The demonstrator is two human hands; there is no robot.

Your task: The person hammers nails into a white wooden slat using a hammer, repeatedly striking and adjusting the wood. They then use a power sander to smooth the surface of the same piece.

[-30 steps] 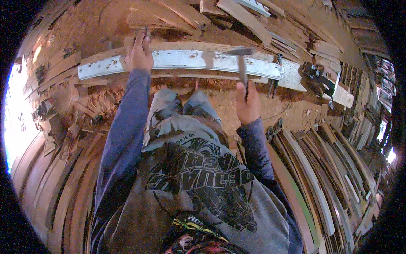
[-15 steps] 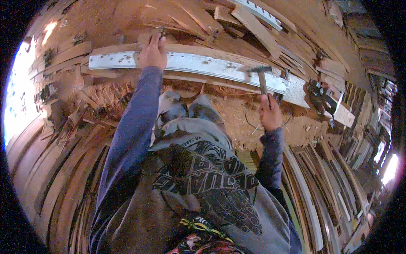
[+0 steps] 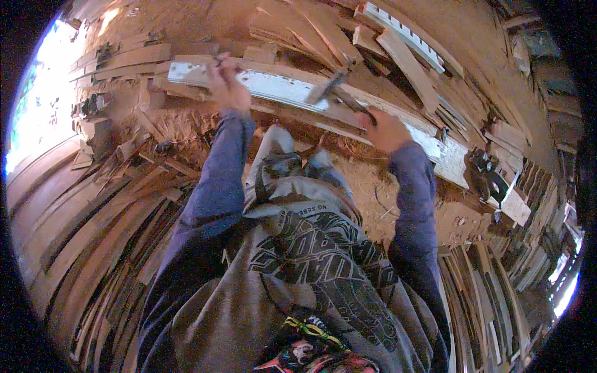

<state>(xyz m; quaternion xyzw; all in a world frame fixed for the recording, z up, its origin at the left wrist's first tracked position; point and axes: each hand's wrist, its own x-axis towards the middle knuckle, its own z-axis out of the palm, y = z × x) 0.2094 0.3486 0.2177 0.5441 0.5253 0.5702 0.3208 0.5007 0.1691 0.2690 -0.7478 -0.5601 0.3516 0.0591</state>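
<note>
A long plank with worn white paint lies across in front of me, dark spots dotted along it. My right hand is closed round the handle of a hammer. The hammer's head is over the plank's middle, pointing toward my other hand; motion smears it, and I cannot tell whether it touches the wood. Over the plank's left part is my left hand, its fingers curled together near the far edge. Blur hides what, if anything, they pinch.
Loose boards and a slotted white strip lie beyond the plank. A dark tool sits by its right end. Long timber strips are stacked on both sides of me. Sawdust and scraps cover the ground.
My right hand has swung the hammer leftward along the plank, its head now nearer my left hand. My left hand has shifted a little toward the plank's left end. The view has turned slightly.
</note>
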